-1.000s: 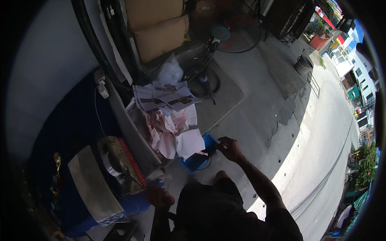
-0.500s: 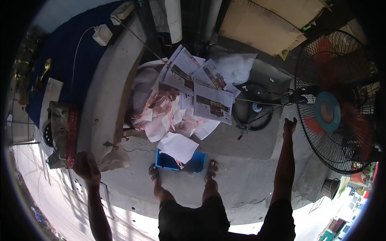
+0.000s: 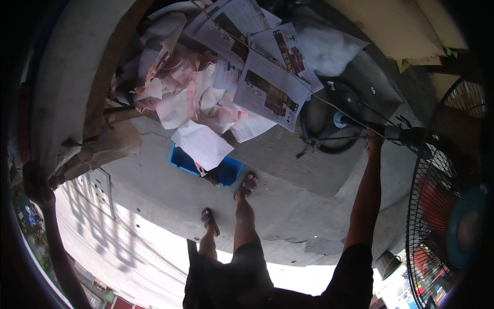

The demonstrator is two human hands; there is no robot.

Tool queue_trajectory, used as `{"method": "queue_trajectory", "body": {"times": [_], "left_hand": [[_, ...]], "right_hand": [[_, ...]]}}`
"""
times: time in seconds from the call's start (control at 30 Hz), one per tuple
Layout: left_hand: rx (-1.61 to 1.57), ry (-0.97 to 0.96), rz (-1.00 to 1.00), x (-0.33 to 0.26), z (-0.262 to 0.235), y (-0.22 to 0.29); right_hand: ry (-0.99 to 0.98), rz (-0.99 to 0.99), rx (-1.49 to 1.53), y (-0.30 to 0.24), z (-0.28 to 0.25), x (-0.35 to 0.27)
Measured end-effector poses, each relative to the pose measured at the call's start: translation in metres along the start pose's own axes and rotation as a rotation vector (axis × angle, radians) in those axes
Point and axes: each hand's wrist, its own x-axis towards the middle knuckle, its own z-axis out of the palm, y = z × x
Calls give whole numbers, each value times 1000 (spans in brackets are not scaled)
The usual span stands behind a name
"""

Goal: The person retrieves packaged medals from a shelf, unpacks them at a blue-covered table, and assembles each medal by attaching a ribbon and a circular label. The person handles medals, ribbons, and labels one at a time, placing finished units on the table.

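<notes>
My right hand is at the pole of a standing fan, with its fingers closed around it below the fan head. The fan has a black wire cage, red blades and a blue-green centre. Its round black base rests on the concrete to the left of that hand. At the far left rim my left hand is in dark shadow beside the end of a concrete ledge. Its fingers cannot be made out, nor whether it touches the ledge.
Printed sheets and crumpled pinkish paper are heaped ahead. One white sheet lies over a blue bin near my feet. A clear plastic bag and cardboard lie beyond. A cord crosses the papers.
The view has turned, and the papers and bin sit further left. My right hand has gone from beside the fan cage to its pole. One foot has stepped back from the bin.
</notes>
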Motion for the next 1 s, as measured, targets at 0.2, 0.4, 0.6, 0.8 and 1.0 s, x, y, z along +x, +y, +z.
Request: {"method": "queue_trajectory", "body": {"times": [0.2, 0.4, 0.6, 0.8, 1.0], "left_hand": [[194, -24, 225, -31, -12, -34], [24, -40, 87, -20, -5, -6], [82, -72, 28, -11, 2, 21], [241, -84, 26, -4, -2, 37], [213, -30, 18, 6, 1, 49]], "right_hand": [[1, 273, 304, -6, 19, 6], [-6, 200, 293, 1, 16, -14], [-101, 120, 338, -15, 34, -52], [-54, 84, 315, -22, 42, -78], [-138, 200, 238, 2, 26, -88]]}}
